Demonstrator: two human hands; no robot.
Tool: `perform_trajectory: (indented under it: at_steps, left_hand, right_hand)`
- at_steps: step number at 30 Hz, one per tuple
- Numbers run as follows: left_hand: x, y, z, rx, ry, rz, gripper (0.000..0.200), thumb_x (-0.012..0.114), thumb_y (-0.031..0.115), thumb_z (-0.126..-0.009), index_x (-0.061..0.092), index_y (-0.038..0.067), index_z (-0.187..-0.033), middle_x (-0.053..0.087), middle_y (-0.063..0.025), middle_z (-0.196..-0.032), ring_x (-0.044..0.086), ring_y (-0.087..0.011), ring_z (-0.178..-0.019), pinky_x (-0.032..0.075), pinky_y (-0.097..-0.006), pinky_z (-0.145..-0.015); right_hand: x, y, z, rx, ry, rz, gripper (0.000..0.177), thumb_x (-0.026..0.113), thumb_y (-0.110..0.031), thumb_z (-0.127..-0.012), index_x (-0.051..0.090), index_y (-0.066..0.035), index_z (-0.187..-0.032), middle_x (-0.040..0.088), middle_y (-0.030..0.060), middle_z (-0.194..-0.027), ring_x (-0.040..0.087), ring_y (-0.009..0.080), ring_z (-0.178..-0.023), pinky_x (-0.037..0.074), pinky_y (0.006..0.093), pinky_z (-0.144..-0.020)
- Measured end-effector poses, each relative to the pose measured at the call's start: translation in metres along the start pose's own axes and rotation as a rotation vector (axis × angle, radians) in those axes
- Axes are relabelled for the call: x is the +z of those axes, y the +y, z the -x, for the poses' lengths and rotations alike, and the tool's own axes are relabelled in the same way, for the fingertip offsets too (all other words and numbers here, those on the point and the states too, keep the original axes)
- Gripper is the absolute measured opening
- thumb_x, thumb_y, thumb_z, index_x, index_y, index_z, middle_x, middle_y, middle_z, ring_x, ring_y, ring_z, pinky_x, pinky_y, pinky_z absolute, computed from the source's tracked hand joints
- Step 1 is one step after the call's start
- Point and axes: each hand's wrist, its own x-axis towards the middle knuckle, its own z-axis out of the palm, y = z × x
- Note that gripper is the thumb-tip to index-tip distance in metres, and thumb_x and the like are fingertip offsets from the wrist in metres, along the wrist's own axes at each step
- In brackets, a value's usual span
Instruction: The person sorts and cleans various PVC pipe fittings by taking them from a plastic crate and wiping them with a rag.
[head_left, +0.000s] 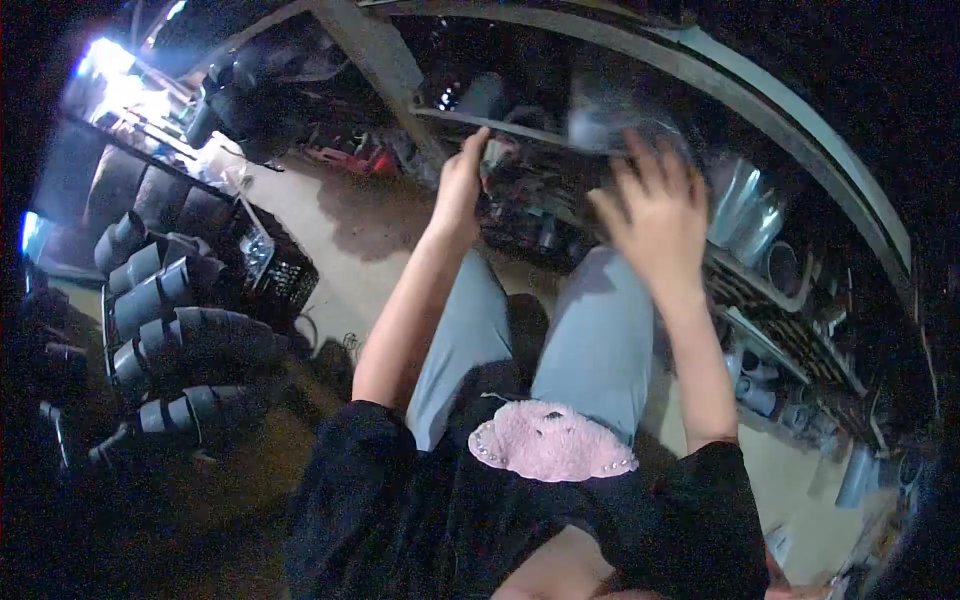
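My left hand [462,192] is raised in front of a dark shelf, seen from its edge, with the fingers stretched out and nothing visible in it. To its right, my right hand [655,205] is spread wide, back of the hand up, its fingertips slightly blurred. Just beyond those fingertips is a pale, blurred, see-through item [597,128] on the shelf; whether they touch is unclear. The two hands are apart, above my knees in light blue trousers [600,335]. A pink fluffy piece with beads [550,442] shows on my black top.
Grey pipe fittings [155,295] are stacked on the left beside a black crate [285,262]. Red items [375,160] lie near the back. On the right, clear cylinders [745,215] stand above shelves of grey fittings [757,397]. A curved metal beam [800,120] arcs overhead.
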Motion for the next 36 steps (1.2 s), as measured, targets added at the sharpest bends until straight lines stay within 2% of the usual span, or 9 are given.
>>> perform_trajectory:
  at_steps: [2, 7, 11, 12, 19, 23, 27, 30, 36]
  left_hand:
    - [-0.005, -0.011, -0.018, -0.074, -0.028, -0.054, 0.044, 0.053, 0.044, -0.086, 0.060, 0.003, -0.102, 0.062, -0.0064, -0.091, 0.059, -0.0156, -0.079, 0.049, -0.0320, -0.067]
    - [0.005, -0.001, -0.032, -0.075, -0.019, 0.086, 0.042, 0.056, 0.042, -0.086, 0.060, 0.003, -0.100, 0.061, -0.0066, -0.087, 0.059, -0.0167, -0.073, 0.049, -0.0339, -0.064]
    - [0.000, -0.009, -0.040, -0.017, 0.061, 0.131, 0.038, 0.057, 0.035, -0.085, 0.059, 0.000, -0.098, 0.061, -0.0066, -0.085, 0.059, -0.0159, -0.071, 0.049, -0.0327, -0.061]
    - [0.003, -0.004, -0.031, -0.042, 0.188, 0.043, 0.037, 0.056, 0.034, -0.085, 0.059, -0.001, -0.097, 0.060, -0.0063, -0.082, 0.058, -0.0156, -0.069, 0.048, -0.0318, -0.058]
    - [-0.064, -0.011, 0.040, -0.003, 0.209, -0.168, 0.037, 0.050, 0.037, -0.088, 0.060, 0.002, -0.095, 0.060, -0.0054, -0.083, 0.058, -0.0163, -0.068, 0.047, -0.0312, -0.059]
    - [-0.070, -0.008, 0.093, -0.024, 0.291, -0.150, 0.032, 0.047, 0.034, -0.088, 0.059, 0.004, -0.090, 0.059, -0.0047, -0.079, 0.056, -0.0148, -0.062, 0.045, -0.0278, -0.052]
    - [-0.069, -0.006, 0.127, -0.081, 0.339, -0.204, 0.031, 0.047, 0.025, -0.085, 0.062, -0.002, -0.084, 0.060, -0.0049, -0.076, 0.057, -0.0125, -0.067, 0.046, -0.0257, -0.062]
    - [-0.058, -0.011, 0.139, -0.014, 0.491, -0.253, 0.030, 0.047, 0.024, -0.085, 0.063, -0.001, -0.081, 0.061, -0.0047, -0.075, 0.057, -0.0119, -0.066, 0.046, -0.0251, -0.060]
    - [-0.048, -0.015, 0.166, -0.083, 0.717, -0.304, 0.030, 0.047, 0.022, -0.086, 0.064, -0.003, -0.078, 0.061, -0.0050, -0.071, 0.055, -0.0092, -0.061, 0.044, -0.0228, -0.055]
  right_hand:
    - [0.007, 0.023, 0.002, 0.094, 0.026, 0.124, 0.053, 0.054, -0.048, -0.083, 0.061, 0.000, -0.103, 0.052, 0.0129, -0.123, 0.046, 0.0327, -0.115, 0.032, 0.0499, -0.098]
    - [0.009, 0.023, -0.005, 0.093, 0.197, 0.140, 0.052, 0.060, -0.046, -0.078, 0.062, 0.004, -0.093, 0.058, 0.0160, -0.109, 0.053, 0.0338, -0.101, 0.038, 0.0458, -0.094]
    - [0.017, 0.022, -0.008, 0.120, 0.224, 0.170, 0.039, 0.060, -0.034, -0.080, 0.061, 0.003, -0.090, 0.059, 0.0152, -0.106, 0.053, 0.0326, -0.097, 0.040, 0.0440, -0.093]
    - [0.017, 0.021, -0.007, 0.110, 0.240, 0.159, 0.036, 0.060, -0.032, -0.080, 0.061, 0.003, -0.090, 0.059, 0.0148, -0.105, 0.054, 0.0322, -0.096, 0.040, 0.0438, -0.093]
    - [0.016, 0.015, -0.008, 0.086, 0.223, 0.150, 0.025, 0.058, -0.022, -0.080, 0.062, 0.000, -0.091, 0.060, 0.0122, -0.105, 0.055, 0.0295, -0.095, 0.041, 0.0426, -0.092]
    - [0.013, 0.014, -0.008, 0.111, 0.147, 0.213, 0.024, 0.057, -0.021, -0.081, 0.064, -0.003, -0.094, 0.061, 0.0111, -0.106, 0.056, 0.0289, -0.096, 0.041, 0.0423, -0.091]
    - [0.007, 0.013, -0.011, 0.169, 0.073, 0.278, 0.028, 0.056, -0.026, -0.082, 0.063, -0.006, -0.101, 0.061, 0.0113, -0.108, 0.055, 0.0313, -0.098, 0.040, 0.0444, -0.090]
    - [0.004, 0.016, -0.003, 0.175, 0.013, 0.305, 0.031, 0.055, -0.029, -0.083, 0.062, -0.006, -0.102, 0.060, 0.0118, -0.109, 0.054, 0.0330, -0.099, 0.040, 0.0466, -0.089]
    - [0.000, 0.030, -0.002, 0.149, 0.012, 0.297, 0.029, 0.053, -0.028, -0.087, 0.062, -0.002, -0.096, 0.060, 0.0131, -0.109, 0.053, 0.0345, -0.096, 0.040, 0.0464, -0.085]
